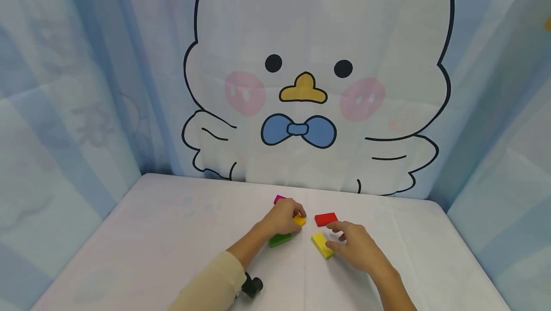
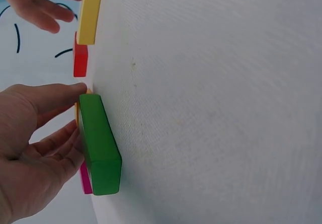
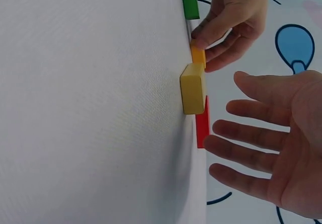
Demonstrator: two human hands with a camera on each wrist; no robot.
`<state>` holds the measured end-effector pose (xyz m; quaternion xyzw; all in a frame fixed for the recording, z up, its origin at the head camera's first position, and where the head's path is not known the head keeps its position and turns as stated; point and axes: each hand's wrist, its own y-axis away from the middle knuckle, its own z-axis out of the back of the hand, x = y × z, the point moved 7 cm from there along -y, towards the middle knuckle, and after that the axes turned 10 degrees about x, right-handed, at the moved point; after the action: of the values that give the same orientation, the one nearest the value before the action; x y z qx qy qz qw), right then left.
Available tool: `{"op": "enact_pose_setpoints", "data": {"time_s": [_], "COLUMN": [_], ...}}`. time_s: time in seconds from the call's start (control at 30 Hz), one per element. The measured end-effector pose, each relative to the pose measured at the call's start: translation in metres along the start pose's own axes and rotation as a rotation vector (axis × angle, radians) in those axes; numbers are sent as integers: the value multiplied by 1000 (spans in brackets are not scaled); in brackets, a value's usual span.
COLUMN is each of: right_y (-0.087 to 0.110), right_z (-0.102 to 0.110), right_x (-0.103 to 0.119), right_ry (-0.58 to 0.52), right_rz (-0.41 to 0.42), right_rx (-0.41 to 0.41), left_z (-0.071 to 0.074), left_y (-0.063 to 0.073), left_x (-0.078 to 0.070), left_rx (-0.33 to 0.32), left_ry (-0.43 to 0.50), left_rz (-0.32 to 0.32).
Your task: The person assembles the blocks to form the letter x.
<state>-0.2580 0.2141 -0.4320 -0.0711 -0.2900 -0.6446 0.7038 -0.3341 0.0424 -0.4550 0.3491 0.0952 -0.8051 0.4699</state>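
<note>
My left hand (image 1: pixel 281 216) pinches an orange block (image 1: pixel 299 220) between thumb and fingers, low over the table. A green block (image 2: pixel 100 143) lies on the near side of that hand, and a magenta block (image 1: pixel 279 199) shows partly behind it. My right hand (image 1: pixel 356 245) hovers beside a yellow block (image 1: pixel 319 243), its fingers spread apart with nothing held, as the right wrist view shows. Beyond the yellow block lies a red block (image 1: pixel 325 219), just off the right hand's fingertips in the head view.
All the blocks are on a white-covered table (image 1: pixel 172 234). A curtain with a cartoon bird (image 1: pixel 318 24) hangs along the table's back edge, and blue and white drapes (image 1: pixel 56 110) stand at both sides. A black wrist device (image 1: pixel 253 286) sits by the left sleeve.
</note>
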Motion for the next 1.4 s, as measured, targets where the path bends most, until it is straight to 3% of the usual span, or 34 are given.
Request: {"op": "enact_pose_setpoints", "data": {"time_s": [0.37, 0.7, 0.87, 1.4], "right_y": [0, 1, 1, 1], "right_z": [0, 0, 1, 0], "right_x": [1, 4, 4, 7], "right_ry": [-7, 4, 8, 8], "right_rz": [-5, -3, -6, 5], "right_rx": [-3, 0, -4, 1], "left_z": [2, 7, 10, 13], "left_y": [1, 4, 7, 37], "left_x": [-1, -4, -8, -22], "left_rx": [-13, -22, -33, -20], "left_ry": [18, 24, -4, 58], "left_rz": [31, 8, -34, -66]}}
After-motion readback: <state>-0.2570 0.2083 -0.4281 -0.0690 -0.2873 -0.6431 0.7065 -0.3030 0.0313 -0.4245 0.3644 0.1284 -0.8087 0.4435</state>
